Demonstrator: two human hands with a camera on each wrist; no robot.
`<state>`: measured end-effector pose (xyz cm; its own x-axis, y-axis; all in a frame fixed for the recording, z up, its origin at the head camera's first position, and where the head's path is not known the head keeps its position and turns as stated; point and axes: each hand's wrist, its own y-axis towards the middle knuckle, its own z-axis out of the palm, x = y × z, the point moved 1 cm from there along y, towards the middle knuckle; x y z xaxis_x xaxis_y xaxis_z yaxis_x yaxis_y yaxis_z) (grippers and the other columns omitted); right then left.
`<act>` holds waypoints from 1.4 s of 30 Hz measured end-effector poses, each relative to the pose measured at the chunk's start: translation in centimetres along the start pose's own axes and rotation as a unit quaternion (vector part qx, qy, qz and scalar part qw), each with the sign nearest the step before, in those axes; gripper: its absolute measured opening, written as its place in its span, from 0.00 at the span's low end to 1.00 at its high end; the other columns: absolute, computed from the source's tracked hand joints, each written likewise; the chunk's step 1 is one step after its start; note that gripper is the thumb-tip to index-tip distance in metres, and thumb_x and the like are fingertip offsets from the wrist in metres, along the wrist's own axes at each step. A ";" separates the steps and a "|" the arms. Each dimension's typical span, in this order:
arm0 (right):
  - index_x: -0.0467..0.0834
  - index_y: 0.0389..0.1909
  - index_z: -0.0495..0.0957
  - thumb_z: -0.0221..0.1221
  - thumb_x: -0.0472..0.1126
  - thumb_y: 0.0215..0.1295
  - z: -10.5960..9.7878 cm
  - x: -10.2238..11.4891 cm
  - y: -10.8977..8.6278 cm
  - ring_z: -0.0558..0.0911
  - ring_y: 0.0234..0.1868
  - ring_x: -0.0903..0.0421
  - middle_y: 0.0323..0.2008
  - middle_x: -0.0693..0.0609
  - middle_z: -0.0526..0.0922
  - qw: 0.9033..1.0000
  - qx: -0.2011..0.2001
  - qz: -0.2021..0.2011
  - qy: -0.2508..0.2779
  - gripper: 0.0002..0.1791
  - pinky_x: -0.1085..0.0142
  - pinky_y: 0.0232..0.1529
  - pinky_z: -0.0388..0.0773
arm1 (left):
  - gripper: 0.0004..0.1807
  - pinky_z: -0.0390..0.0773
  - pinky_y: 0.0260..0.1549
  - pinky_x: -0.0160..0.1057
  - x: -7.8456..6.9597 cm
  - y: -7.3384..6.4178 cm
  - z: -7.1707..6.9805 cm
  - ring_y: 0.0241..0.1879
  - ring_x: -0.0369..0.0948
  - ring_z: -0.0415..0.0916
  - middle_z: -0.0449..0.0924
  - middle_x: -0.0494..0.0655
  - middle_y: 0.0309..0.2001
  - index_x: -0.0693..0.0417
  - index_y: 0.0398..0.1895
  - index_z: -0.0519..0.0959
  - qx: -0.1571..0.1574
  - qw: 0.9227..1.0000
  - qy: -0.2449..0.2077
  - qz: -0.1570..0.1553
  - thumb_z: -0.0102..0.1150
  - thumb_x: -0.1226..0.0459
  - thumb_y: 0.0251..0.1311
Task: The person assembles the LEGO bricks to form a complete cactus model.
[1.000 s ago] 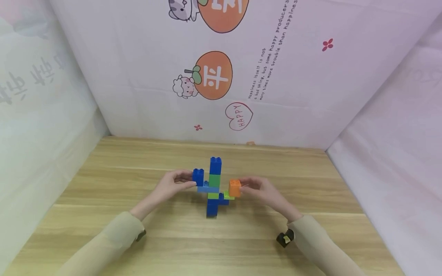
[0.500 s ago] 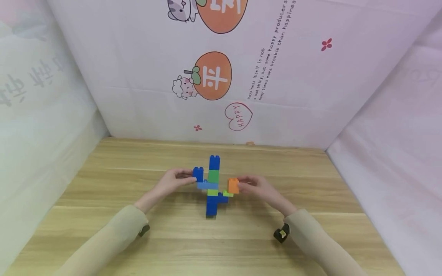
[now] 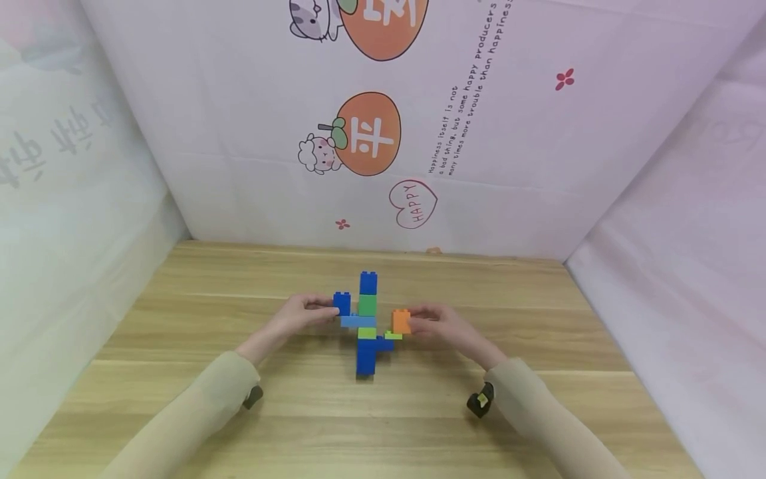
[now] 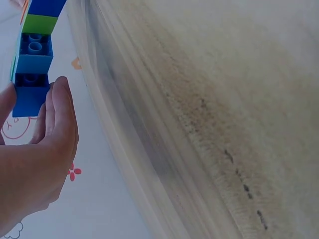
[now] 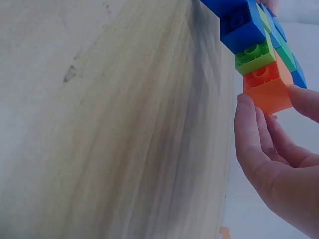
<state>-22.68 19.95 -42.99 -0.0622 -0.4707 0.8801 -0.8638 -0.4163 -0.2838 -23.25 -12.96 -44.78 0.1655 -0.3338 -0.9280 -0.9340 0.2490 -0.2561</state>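
A branching model of toy building bricks stands mid-table. Its column has a dark blue base [image 3: 366, 359], a lime brick [image 3: 367, 333], a green brick [image 3: 368, 305] and a dark blue top brick [image 3: 368, 284]. At the left, my left hand [image 3: 296, 320] pinches a dark blue brick [image 3: 342, 304] sitting on the light blue brick [image 3: 358, 322] that juts from the column. My right hand [image 3: 444, 327] grips an orange brick [image 3: 401, 321] on the other side, above a thin lime piece [image 3: 393, 336]. Thumb and fingers flank the orange brick [image 5: 269, 94] in the right wrist view.
The model is on a wooden table [image 3: 371, 439]. A printed white cloth [image 3: 257, 166] rises behind it, with more cloth at both sides. Small black devices [image 3: 481, 400] sit at the sleeve cuffs.
The model has shifted slightly left and its studded tops show less than before. Both hands keep hold of their bricks, and the forearms have moved slightly inward.
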 end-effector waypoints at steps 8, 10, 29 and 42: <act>0.36 0.65 0.69 0.58 0.53 0.70 0.1 -0.3 0.7 0.83 0.56 0.48 0.61 0.38 0.78 1.000 0.003 -0.006 -0.013 0.32 0.53 0.60 0.82 | 0.31 0.81 0.60 0.47 0.5 0.7 0.0 0.53 0.45 0.82 0.82 0.55 0.57 0.58 0.61 0.77 -0.012 0.999 0.027 -0.014 0.66 0.49 0.60; 0.35 0.64 0.70 0.58 0.52 0.70 0.2 -0.4 0.8 0.83 0.55 0.48 0.60 0.38 0.79 1.000 0.002 -0.009 -0.014 0.31 0.54 0.58 0.83 | 0.31 0.82 0.58 0.46 0.6 0.9 0.0 0.52 0.45 0.83 0.82 0.57 0.57 0.59 0.61 0.77 -0.010 1.000 0.024 -0.013 0.66 0.49 0.60; 0.30 0.62 0.70 0.55 0.45 0.73 1.0 -1.0 2.0 0.83 0.54 0.48 0.58 0.34 0.78 1.000 -0.001 0.008 0.012 0.26 0.58 0.57 0.84 | 0.27 0.87 0.49 0.40 1.5 1.7 0.5 0.43 0.44 0.86 0.83 0.62 0.53 0.67 0.59 0.77 0.009 1.000 -0.011 -0.013 0.64 0.57 0.64; 0.29 0.64 0.69 0.57 0.44 0.72 1.2 -1.3 1.8 0.83 0.55 0.47 0.60 0.33 0.77 1.000 -0.006 0.021 0.001 0.27 0.58 0.57 0.84 | 0.24 0.88 0.44 0.38 1.7 2.0 0.8 0.38 0.40 0.86 0.85 0.60 0.49 0.66 0.56 0.79 0.007 1.000 -0.008 -0.020 0.63 0.57 0.64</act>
<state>-23.60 18.88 -45.06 -0.1000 -0.4865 0.8680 -0.8666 -0.3861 -0.3162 -24.58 -12.36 -47.07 0.2068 -0.3292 -0.9213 -0.9222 0.2489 -0.2960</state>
